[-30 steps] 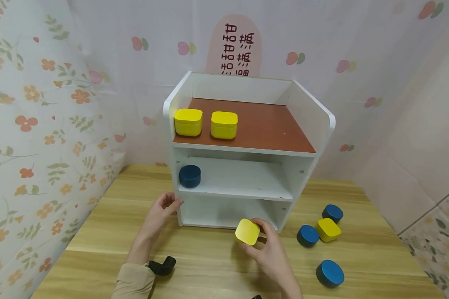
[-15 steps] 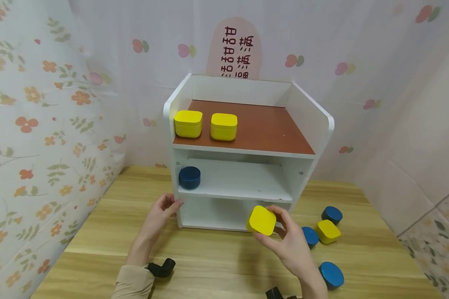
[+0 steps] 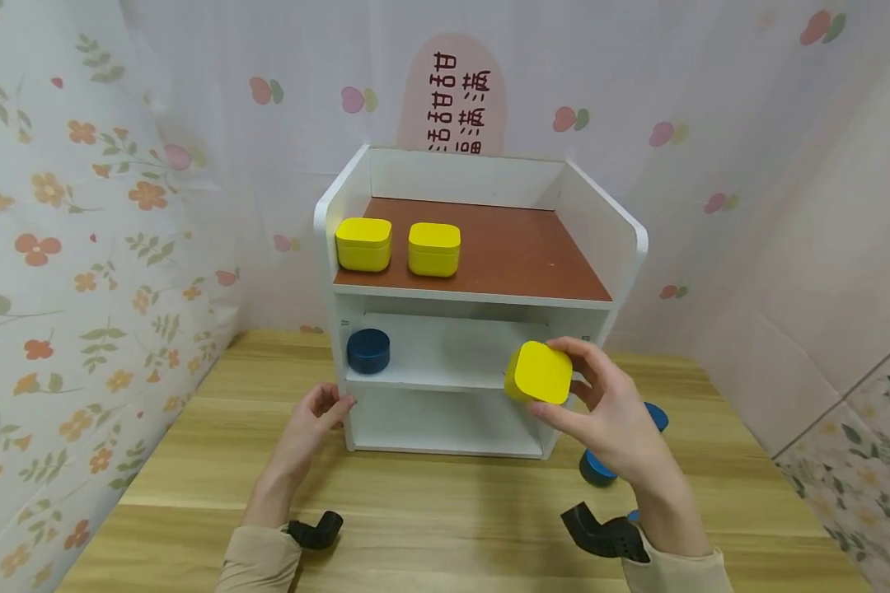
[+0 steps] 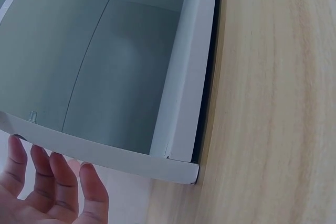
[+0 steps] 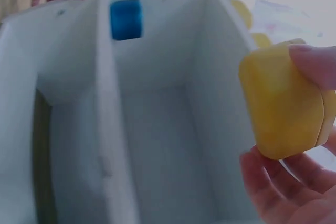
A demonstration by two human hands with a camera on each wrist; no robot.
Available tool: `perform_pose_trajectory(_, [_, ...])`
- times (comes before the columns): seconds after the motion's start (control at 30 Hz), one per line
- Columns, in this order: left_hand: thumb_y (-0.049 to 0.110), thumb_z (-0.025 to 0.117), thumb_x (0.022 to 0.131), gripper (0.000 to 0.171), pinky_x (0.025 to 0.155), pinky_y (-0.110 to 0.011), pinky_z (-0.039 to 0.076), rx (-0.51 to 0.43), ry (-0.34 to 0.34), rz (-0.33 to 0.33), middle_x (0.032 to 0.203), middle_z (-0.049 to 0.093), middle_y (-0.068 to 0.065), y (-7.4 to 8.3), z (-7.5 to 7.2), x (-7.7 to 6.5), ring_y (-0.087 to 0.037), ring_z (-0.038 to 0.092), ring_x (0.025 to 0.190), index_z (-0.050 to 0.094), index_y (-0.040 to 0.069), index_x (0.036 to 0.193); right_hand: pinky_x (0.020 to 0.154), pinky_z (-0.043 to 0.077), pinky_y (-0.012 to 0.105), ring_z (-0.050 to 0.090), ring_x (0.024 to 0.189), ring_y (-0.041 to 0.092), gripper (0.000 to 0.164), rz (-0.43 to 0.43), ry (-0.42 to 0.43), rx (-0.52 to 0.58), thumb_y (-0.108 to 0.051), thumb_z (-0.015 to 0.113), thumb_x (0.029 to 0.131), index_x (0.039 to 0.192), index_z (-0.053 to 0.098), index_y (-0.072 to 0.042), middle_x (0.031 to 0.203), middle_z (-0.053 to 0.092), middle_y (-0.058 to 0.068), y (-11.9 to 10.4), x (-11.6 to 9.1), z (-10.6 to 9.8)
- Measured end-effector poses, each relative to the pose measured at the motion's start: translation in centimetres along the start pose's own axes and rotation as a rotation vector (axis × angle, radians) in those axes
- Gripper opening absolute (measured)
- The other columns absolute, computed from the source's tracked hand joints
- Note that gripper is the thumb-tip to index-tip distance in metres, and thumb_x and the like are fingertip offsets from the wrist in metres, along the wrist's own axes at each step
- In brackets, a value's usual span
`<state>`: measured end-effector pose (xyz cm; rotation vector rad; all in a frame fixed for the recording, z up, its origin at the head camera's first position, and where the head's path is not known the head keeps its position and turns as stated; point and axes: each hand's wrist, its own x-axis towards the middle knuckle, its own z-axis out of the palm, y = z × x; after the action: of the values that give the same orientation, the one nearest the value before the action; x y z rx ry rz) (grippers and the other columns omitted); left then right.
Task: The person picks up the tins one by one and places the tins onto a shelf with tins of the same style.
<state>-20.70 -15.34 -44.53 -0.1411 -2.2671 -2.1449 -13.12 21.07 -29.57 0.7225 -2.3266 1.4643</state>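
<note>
My right hand (image 3: 615, 412) pinches a yellow rounded-square box (image 3: 543, 375) between thumb and fingers, in front of the shelf's middle level. In the right wrist view the yellow box (image 5: 283, 103) shows its lid seam, tilted. My left hand (image 3: 307, 428) touches the lower left side panel of the white shelf unit (image 3: 475, 303); the left wrist view has its fingertips (image 4: 63, 169) against that panel's edge. On the brown top, two yellow boxes stand side by side, one (image 3: 363, 245) at the left wall, the other (image 3: 433, 249) just right. A dark blue round tin (image 3: 368, 351) sits at the middle level's left end.
Blue round tins lie on the wooden table (image 3: 415, 519) at right, one (image 3: 597, 469) partly behind my right hand and another (image 3: 656, 416) farther back. A patterned curtain (image 3: 267, 206) hangs behind the shelf. Black camera mounts (image 3: 604, 531) jut from both wrists.
My right hand has lifted the yellow box from low by the shelf's base, up and rightward to the middle level. My left hand has stayed at the side panel.
</note>
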Motion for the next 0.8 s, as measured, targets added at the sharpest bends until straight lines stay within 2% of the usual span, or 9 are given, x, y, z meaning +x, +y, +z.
perform_pose_trajectory(0.13, [0.023, 0.064, 0.097, 0.031, 0.085, -0.034, 0.045, -0.006, 0.000, -0.008, 0.102, 0.054, -0.008, 0.1, 0.0, 0.0, -0.019, 0.049, 0.096, 0.051, -0.001, 0.111, 0.094, 0.045, 0.023, 0.052, 0.107, 0.024, 0.065, -0.059, -0.024, 0.045, 0.013, 0.076, 0.076, 0.133, 0.047, 0.000, 0.126, 0.053, 0.012, -1.7, 1.8, -1.4])
perform_pose_trajectory(0.27, [0.023, 0.065, 0.096, 0.030, 0.085, -0.034, 0.045, -0.009, -0.001, -0.006, 0.101, 0.053, -0.008, 0.2, 0.0, 0.1, -0.019, 0.049, 0.096, 0.051, 0.000, 0.110, 0.094, 0.046, 0.024, 0.052, 0.107, 0.026, 0.063, -0.091, -0.059, 0.042, 0.012, 0.075, 0.078, 0.133, 0.048, -0.002, 0.126, 0.053, 0.013, -3.5, 3.8, -2.3])
perform_pose_trajectory(0.53, [0.022, 0.065, 0.096, 0.030, 0.085, -0.034, 0.045, -0.025, 0.006, -0.019, 0.102, 0.054, -0.008, 0.1, -0.1, 0.1, -0.019, 0.049, 0.097, 0.050, 0.000, 0.109, 0.092, 0.047, 0.025, 0.056, 0.102, 0.019, 0.061, -0.113, -0.126, -0.167, -0.008, 0.080, 0.081, 0.134, 0.051, -0.008, 0.125, 0.056, 0.002, -5.8, 8.5, -2.5])
perform_pose_trajectory(0.8, [0.020, 0.065, 0.096, 0.027, 0.082, -0.034, 0.045, -0.035, 0.000, 0.014, 0.097, 0.053, -0.007, 0.1, 0.1, 0.0, -0.018, 0.049, 0.092, 0.050, 0.000, 0.105, 0.093, 0.048, 0.030, 0.059, 0.105, 0.022, 0.059, -0.042, -0.187, -0.106, -0.012, 0.079, 0.083, 0.135, 0.050, -0.007, 0.127, 0.056, 0.004, -6.1, 11.8, -3.2])
